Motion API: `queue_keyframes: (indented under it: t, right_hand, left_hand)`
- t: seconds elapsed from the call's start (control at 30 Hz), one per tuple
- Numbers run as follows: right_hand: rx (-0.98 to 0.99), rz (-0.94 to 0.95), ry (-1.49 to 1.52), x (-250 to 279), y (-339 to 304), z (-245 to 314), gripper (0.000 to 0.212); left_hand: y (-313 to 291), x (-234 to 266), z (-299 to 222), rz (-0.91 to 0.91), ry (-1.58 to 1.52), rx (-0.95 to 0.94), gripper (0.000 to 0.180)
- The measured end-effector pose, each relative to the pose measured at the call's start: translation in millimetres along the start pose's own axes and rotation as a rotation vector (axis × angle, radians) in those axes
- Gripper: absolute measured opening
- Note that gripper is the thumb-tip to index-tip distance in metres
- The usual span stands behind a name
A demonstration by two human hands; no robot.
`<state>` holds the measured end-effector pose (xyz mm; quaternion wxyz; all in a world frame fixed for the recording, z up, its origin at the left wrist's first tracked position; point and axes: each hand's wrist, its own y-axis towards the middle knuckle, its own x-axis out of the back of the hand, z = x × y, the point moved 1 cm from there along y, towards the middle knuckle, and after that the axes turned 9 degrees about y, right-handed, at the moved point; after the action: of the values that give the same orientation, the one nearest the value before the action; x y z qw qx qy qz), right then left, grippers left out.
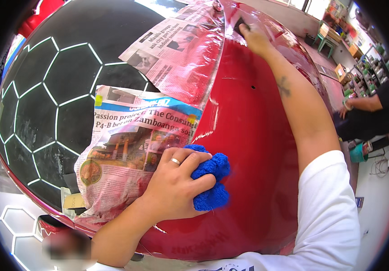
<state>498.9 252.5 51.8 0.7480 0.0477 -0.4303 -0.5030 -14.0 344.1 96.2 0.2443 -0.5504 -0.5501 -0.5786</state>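
Observation:
My left hand (178, 185), with a ring on one finger, is closed round a bunched blue cloth (211, 192). It rests the cloth on a glossy red car panel (257, 149). Farther off, my right arm stretches across the panel, and my right hand (256, 38) presses a small dark pad (239, 26) to the red surface; whether it is sandpaper I cannot tell. Newspaper sheets (131, 149) and clear film (199, 67) lie along the panel's left side, the near sheet partly under my left forearm. A small dark spot (253, 87) marks the paint between my hands.
Left of the newspaper, dark glass (72, 67) reflects hexagonal lights. A roll of tape (73, 201) sits by the lower newspaper edge. On the right are another person's forearm (366, 104), a teal bucket (358, 152), shelves of cans (370, 67) and a green stool (325, 38).

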Motion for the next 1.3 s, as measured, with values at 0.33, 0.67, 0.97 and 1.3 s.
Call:
queue_keyframes:
  t: [0.33,0.67,0.97,1.3]
  right_hand:
    - [-0.299,-0.170,0.596,157.2,-146.6,19.0,0.053]
    - [-0.639,-0.332,0.914,327.6,-407.8,20.2,0.054]
    - [-0.744,-0.097,0.456,378.7,-466.1,0.7,0.080]
    - [-0.618,0.249,0.816,212.3,-237.4,38.6,0.047]
  left_hand:
    - [0.0,5.3,-11.4,-0.007,0.105,-0.025,0.043]
    - [116.6,-63.2,4.5,-0.063,0.370,0.140,0.057]
    - [273.8,-116.8,97.6,-0.143,0.545,0.539,0.051]
    - [72.6,-52.4,-16.0,-0.107,0.399,0.287,0.042]
